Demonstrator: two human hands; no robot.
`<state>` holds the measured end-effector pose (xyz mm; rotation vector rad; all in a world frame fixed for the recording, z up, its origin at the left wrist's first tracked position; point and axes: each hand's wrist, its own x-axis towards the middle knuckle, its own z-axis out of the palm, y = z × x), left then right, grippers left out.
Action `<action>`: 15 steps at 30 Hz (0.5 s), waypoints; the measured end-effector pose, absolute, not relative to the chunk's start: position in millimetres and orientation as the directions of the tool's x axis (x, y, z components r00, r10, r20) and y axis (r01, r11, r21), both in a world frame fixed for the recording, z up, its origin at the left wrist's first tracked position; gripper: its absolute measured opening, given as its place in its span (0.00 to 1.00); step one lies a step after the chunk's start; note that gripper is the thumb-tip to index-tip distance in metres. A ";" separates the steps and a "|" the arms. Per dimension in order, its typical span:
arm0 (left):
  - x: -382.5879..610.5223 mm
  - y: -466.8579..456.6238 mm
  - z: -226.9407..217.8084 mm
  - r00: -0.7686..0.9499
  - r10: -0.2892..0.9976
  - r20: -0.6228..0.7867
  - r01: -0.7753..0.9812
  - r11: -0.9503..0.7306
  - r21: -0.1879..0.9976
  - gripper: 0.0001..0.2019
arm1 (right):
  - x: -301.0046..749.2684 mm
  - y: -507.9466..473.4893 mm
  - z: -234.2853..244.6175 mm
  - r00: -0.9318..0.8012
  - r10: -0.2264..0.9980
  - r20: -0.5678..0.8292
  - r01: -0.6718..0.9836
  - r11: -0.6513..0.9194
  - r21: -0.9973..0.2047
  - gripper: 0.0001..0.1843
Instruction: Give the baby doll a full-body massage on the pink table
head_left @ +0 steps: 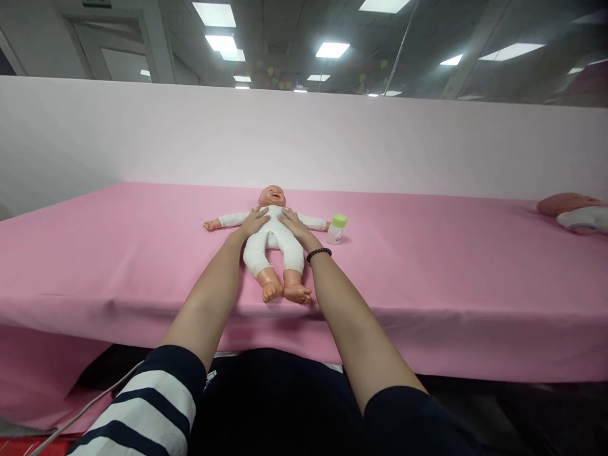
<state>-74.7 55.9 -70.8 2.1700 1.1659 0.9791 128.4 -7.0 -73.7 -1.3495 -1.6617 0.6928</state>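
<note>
A baby doll with a white cloth body lies on its back, head away from me, arms spread and bare feet toward me. My left hand rests flat on the left side of its torso, fingers stretched out. On the torso's right side lies my right hand, also flat with fingers extended; a dark beaded bracelet circles that wrist. Close to the doll's hand at the right stands a small clear bottle with a green cap. Neither hand grips anything.
Pink cloth covers the table, hanging over its front edge. At the far right lies a second doll, partly out of view. A white partition with glass above runs along the back. A pale cable hangs at lower left.
</note>
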 end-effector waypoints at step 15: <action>-74.4 41.1 -64.7 0.400 0.868 0.294 0.478 -0.471 0.741 0.36 | 127.1 -7.2 -73.7 -0.043 0.955 0.293 0.503 0.274 -0.820 0.43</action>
